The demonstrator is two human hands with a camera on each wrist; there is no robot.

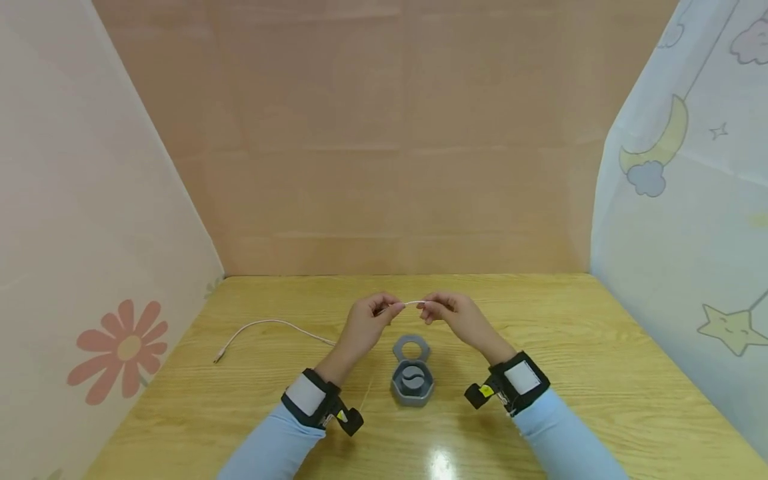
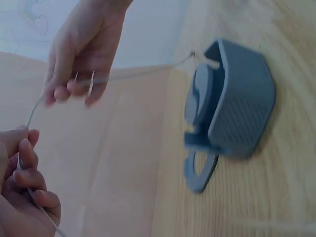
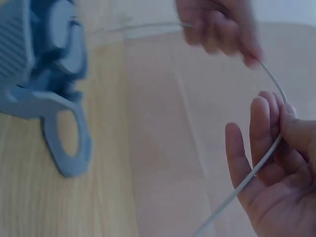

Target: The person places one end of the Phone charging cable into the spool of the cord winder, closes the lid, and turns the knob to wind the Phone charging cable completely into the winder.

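Wood-grain laminate, pale yellow and glossy, covers the tabletop (image 1: 570,373), and on it, near the person's forearms, sits a grey hexagonal plastic case (image 1: 412,383) with a ribbed side wall, its ring-shaped lid (image 1: 411,349) hinged open and lying flat just behind it. Inside the case a round grey spool shows. A thin white cable (image 1: 414,303), smooth and flexible, is lifted above the case, between the two hands; its far length trails down behind the left wrist and curves across the table to a small plug end (image 1: 219,358) at the left. The left hand (image 1: 369,320) has its fingers curled, pinching the cable between thumb and fingertips. The right hand (image 1: 453,315) pinches the cable too, thumb against forefinger, with the remaining fingers loosely spread. Both wrists wear black straps with white patches over light blue sleeves.
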